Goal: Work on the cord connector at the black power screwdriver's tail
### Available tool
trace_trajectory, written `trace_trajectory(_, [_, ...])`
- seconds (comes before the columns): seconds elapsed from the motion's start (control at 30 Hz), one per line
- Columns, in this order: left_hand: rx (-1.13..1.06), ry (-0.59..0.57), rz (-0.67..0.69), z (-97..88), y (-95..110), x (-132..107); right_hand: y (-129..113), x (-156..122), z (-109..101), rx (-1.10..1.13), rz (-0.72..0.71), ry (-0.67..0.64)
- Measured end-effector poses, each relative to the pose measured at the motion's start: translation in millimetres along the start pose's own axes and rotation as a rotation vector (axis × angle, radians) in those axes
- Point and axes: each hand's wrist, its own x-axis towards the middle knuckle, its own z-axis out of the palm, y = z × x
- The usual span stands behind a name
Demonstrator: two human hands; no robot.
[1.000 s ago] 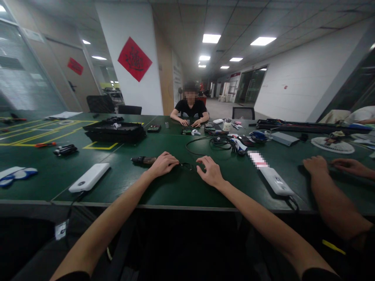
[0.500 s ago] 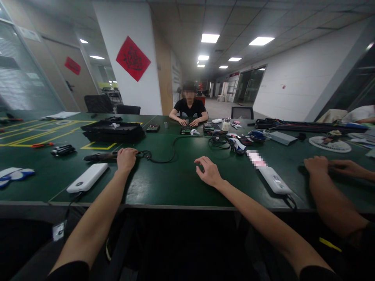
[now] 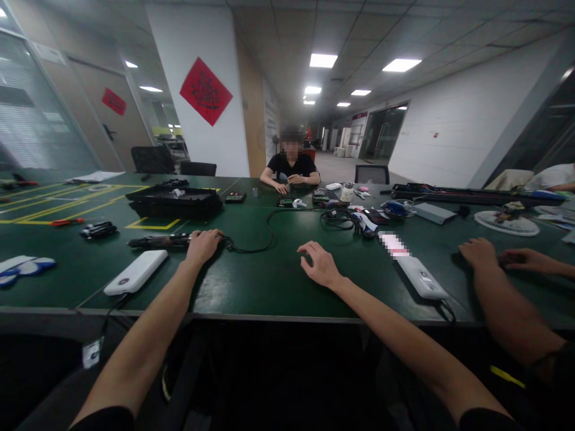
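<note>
My left hand (image 3: 205,245) is closed over the rear end of a black pen-shaped corded tool (image 3: 157,240), which looks like an electric screwdriver lying on the green table. Its fingers are partly hidden, and a black cable (image 3: 251,248) runs out from beside them toward the table's middle. Resting on the bare tabletop, my right hand (image 3: 320,264) has its fingers loosely curved and the thumb apart, with nothing in it. A white power bank (image 3: 137,273) lies near my left forearm. Another white power bank (image 3: 422,277) sits to the right of my right hand.
Black trays (image 3: 175,202) stand at the back left beside yellow tape lines. Cables (image 3: 339,218) and small parts lie at centre right. Across the table sits a person (image 3: 291,167). At the right edge are a co-worker's hands (image 3: 478,251) and a white fan-like disc (image 3: 505,224).
My left hand has slid a little right along the tool toward its cord. My right hand stays put. The person opposite has raised one hand slightly; the co-worker's nearer hand has shifted left.
</note>
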Motion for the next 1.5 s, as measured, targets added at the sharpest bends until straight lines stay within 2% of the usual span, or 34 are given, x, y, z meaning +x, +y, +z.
trace_trajectory(0.1, [-0.033, -0.036, 0.1, -3.6, 15, 0, 0, 0, 0, -0.011, -0.007, -0.008])
trace_trajectory(0.2, [-0.077, -0.047, 0.196, -5.3, 42, 0, -1, 1, 0, -0.029, -0.016, -0.02])
trace_trajectory(0.3, [-0.133, -0.037, 0.295, -4.4, 85, -3, -4, 1, 0, -0.05, -0.037, -0.041])
trace_trajectory(0.5, [-0.255, -0.01, 0.575, -9.8, 191, -24, 1, 0, 11, -0.102, -0.034, -0.085])
trace_trajectory(0.6, [-0.298, -0.016, 0.734, -20.2, 220, -34, 13, -1, 17, -0.131, 0.017, -0.087])
trace_trajectory(0.7, [-0.311, 0.002, 0.769, -28.0, 222, -34, 25, -1, 21, -0.152, 0.061, -0.075])
trace_trajectory(0.83, [-0.303, 0.011, 0.752, -26.6, 210, -27, 32, -1, 22, -0.161, 0.083, -0.064])
trace_trajectory(1.0, [-0.282, 0.012, 0.722, -21.7, 200, -19, 31, -1, 23, -0.167, 0.102, -0.052])
trace_trajectory(1.2, [-0.254, 0.002, 0.709, -24.0, 195, -12, 28, -3, 19, -0.19, 0.159, -0.017])
trace_trajectory(1.5, [-0.248, 0.044, 0.652, -31.0, 196, -22, 26, -1, 15, -0.106, 0.168, 0.012])
